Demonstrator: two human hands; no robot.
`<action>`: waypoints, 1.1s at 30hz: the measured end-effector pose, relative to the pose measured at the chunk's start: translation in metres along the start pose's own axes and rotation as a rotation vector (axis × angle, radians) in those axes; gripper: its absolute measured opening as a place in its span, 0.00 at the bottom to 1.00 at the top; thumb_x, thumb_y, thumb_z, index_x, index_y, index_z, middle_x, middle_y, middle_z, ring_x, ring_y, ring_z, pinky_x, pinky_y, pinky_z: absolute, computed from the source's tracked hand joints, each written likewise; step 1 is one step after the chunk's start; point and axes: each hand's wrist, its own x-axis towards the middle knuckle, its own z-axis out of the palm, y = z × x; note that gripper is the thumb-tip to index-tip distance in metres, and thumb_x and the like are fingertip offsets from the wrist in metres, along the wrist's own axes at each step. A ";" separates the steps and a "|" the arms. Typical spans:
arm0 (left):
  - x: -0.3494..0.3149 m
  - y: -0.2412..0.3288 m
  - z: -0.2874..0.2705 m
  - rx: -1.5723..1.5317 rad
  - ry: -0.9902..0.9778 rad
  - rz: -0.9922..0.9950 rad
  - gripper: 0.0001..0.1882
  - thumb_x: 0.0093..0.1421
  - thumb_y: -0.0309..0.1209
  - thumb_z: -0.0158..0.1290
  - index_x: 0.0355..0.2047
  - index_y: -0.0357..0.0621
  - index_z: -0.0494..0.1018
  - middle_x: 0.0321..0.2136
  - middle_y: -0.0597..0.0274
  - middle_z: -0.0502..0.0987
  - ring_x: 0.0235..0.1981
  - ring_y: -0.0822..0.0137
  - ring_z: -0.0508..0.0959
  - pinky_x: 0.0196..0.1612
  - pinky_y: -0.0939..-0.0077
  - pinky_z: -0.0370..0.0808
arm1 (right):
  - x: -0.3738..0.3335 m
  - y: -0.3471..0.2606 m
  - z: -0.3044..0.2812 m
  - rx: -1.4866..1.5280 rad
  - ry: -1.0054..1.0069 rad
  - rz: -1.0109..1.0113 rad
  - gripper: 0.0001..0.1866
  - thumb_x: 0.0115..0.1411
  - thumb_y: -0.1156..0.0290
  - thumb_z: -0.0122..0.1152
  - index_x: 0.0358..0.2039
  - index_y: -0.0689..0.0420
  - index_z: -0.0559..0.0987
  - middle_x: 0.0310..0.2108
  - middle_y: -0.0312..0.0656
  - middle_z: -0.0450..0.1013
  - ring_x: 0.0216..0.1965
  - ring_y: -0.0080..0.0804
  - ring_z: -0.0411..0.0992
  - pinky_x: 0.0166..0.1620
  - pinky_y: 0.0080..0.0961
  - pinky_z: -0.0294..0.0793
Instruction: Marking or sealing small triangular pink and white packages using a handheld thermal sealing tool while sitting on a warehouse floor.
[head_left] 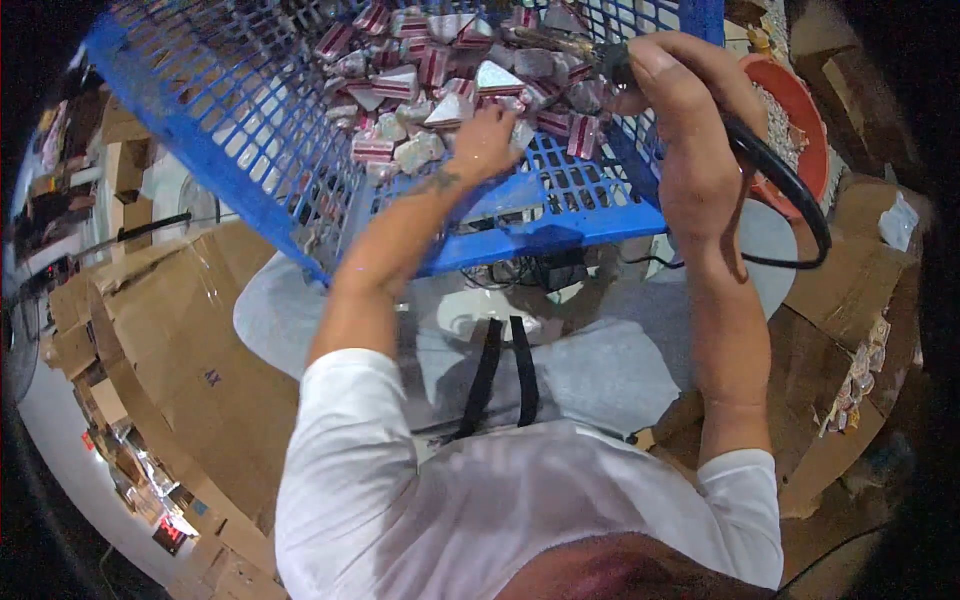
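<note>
Many small wedge-shaped pieces point(395, 85), pale with red-and-white striped sides, lie heaped in a blue plastic crate point(225, 130) with slatted walls. My left hand point(485, 145) reaches over the crate's near edge into the heap. Its fingers are curled down among the pieces, and whatever they hold is hidden. My right hand point(700, 120) is wrapped round a corded tool point(617, 62) at the crate's right side. The tool has a dark handle and a thin, brownish metal end that points left over the heap; its exact kind is unclear. A thick black cable point(790, 185) loops from it behind my wrist.
An orange-red basin point(815, 135) with small pale bits stands right of the crate. Flattened cardboard point(190, 340) covers the left side; more cardboard point(840, 280) lies at right. Grey cloth point(600, 370) with two black straps point(483, 380) spreads across my lap. Dark wires point(540, 272) show below the crate.
</note>
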 end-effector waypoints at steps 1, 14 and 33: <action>0.008 0.014 0.013 -0.045 0.134 -0.008 0.28 0.53 0.43 0.60 0.51 0.45 0.71 0.41 0.46 0.73 0.47 0.50 0.75 0.46 0.52 0.75 | -0.002 -0.006 -0.005 -0.041 0.018 0.022 0.16 0.62 0.64 0.56 0.41 0.65 0.79 0.31 0.42 0.77 0.30 0.29 0.76 0.39 0.24 0.73; -0.027 -0.039 -0.090 -1.376 -0.294 -0.593 0.20 0.62 0.31 0.45 0.54 0.43 0.71 0.45 0.53 0.78 0.40 0.58 0.81 0.43 0.61 0.81 | 0.007 0.001 -0.006 0.034 0.013 -0.004 0.15 0.61 0.65 0.58 0.41 0.64 0.79 0.31 0.42 0.77 0.30 0.28 0.75 0.37 0.23 0.72; -0.111 0.075 -0.153 -1.780 -0.232 -0.126 0.24 0.67 0.48 0.48 0.50 0.40 0.71 0.40 0.61 0.79 0.39 0.69 0.79 0.42 0.70 0.77 | 0.002 0.037 0.062 -0.036 -0.044 0.045 0.16 0.61 0.62 0.59 0.37 0.64 0.79 0.26 0.41 0.75 0.31 0.26 0.73 0.36 0.24 0.71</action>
